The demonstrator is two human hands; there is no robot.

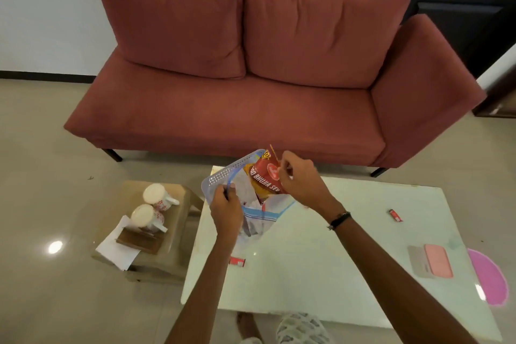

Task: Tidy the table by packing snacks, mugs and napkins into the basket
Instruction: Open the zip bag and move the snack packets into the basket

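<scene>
A pale blue perforated basket is tilted up over the far left corner of the white table. My left hand grips its near rim. My right hand holds a red and yellow snack packet that stands inside the basket. Two white mugs with red print, one behind the other, sit on a low stool to the left, beside white napkins under a wooden holder. Two small red packets lie on the table, one by my left forearm and one at the right.
A red sofa stands beyond the table. A pink phone case lies at the table's right side, and a pink round mat shows on the floor past the right edge. My knee is under the near edge.
</scene>
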